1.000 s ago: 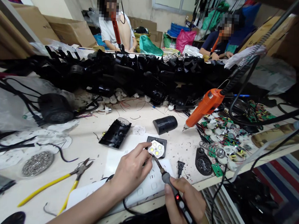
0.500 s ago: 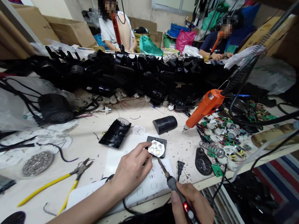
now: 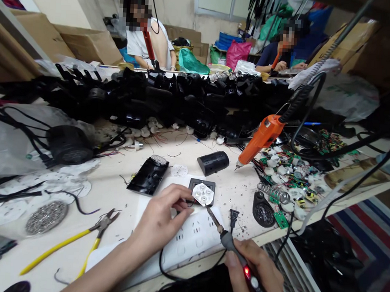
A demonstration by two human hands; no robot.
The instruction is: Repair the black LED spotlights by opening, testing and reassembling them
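My right hand [image 3: 257, 264] grips a soldering iron [image 3: 231, 243] with a lit red light on its handle. The iron's tip meets the lower edge of a white LED board [image 3: 203, 194] carrying several round lights. That board lies on a dark square frame [image 3: 209, 185]. My left hand [image 3: 165, 214] is at the board's left side, fingers loosely bent and the thumb apart from them. A thin dark wire shows near these fingertips; whether they touch it I cannot tell. Below the hands lies a white power strip [image 3: 193, 233].
Yellow-handled cutters [image 3: 95, 230] and a dish of small metal parts [image 3: 46, 216] lie left. An orange electric screwdriver [image 3: 260, 138] hangs at right by a heap of circuit parts [image 3: 288, 172]. Black housings [image 3: 184, 97] are piled behind. Two people [image 3: 151, 43] sit across the bench.
My left fingers have drawn back left from the top of the LED board, and the thumb has parted from them. The soldering iron's tip stays at the board's lower edge. The view has shifted slightly.
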